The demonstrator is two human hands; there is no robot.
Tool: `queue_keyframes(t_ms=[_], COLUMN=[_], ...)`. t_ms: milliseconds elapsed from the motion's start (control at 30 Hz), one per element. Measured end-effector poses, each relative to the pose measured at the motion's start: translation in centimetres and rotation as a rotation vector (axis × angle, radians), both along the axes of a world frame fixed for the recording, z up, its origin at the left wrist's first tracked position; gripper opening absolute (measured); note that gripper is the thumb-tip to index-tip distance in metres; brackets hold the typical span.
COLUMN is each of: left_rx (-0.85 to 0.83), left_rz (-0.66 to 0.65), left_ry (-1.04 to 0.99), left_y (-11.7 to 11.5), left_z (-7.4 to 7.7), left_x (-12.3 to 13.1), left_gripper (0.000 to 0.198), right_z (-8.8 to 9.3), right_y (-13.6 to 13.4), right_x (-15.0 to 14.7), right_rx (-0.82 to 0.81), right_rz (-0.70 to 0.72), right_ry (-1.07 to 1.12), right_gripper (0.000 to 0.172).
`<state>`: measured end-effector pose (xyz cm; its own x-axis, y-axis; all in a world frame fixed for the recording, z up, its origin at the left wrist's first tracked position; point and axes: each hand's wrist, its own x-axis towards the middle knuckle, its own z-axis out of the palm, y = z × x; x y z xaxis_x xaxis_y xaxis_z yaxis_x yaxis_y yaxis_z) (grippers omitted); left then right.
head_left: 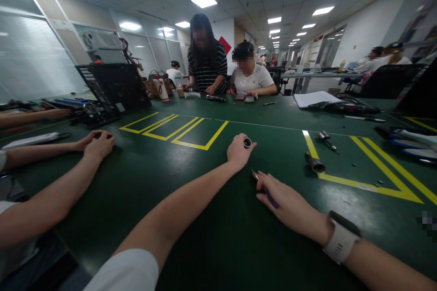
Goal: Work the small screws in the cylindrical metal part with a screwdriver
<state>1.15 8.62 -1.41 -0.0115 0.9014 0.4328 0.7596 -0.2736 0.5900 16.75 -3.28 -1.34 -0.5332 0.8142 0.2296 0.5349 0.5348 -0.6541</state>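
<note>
My left hand (pixel 238 152) is closed around a small cylindrical part (pixel 247 143), whose round, metal-rimmed end faces up; the rest of it is hidden in the fingers. Just to the right and nearer me, my right hand (pixel 282 200) grips a slim screwdriver (pixel 272 198) with a dark purple handle. Its thin metal tip points up and left toward the left hand, apart from the part. Right of my hands lie a dark metal cylindrical piece (pixel 314 163) and a silver metal piece with a thin shaft (pixel 327 140).
Yellow tape (pixel 367 187) marks areas on the green table (pixel 205 200). Several tiny dark pieces lie inside the right marking. At left are a co-worker's hands (pixel 99 143) and a black computer case (pixel 114 86). White paper (pixel 316 99) and two people are across the table.
</note>
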Motion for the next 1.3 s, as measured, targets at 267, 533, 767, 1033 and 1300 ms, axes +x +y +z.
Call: queue_keyframes(t_ms=[267,533,767,1033,1300], left_rx=[-0.019,-0.128,-0.273,-0.509,-0.51], left_rz=[0.014,-0.113,-0.098,-0.156,-0.238], left_ry=[-0.241,-0.587,-0.78,-1.299,-1.269], left_y=[1.1,0.9,-0.7,-8.1,-12.5], left_z=[-0.6,-0.6,1.7,5.3,6.1], left_x=[-0.6,-0.4,-1.1,-1.9,-1.8], left_gripper=[0.019,0.026,0.038,0.024,0.015], right_z=[2.4,2.1,2.7,2.5,1.0], right_y=[-5.4,-6.1,-6.3,-5.2,-3.7], right_x=[-2.3,-3.2,-2.8,-0.2,1.6], right_rx=[-0.029,-0.008,0.067,0.126,0.103], right_rz=[0.347,0.406,0.415,0.325,0.197], right_ry=[-0.239,-0.259,-0.303,-0.323,-0.149], right_gripper=[0.018,0.018,0.018,0.017,0.015])
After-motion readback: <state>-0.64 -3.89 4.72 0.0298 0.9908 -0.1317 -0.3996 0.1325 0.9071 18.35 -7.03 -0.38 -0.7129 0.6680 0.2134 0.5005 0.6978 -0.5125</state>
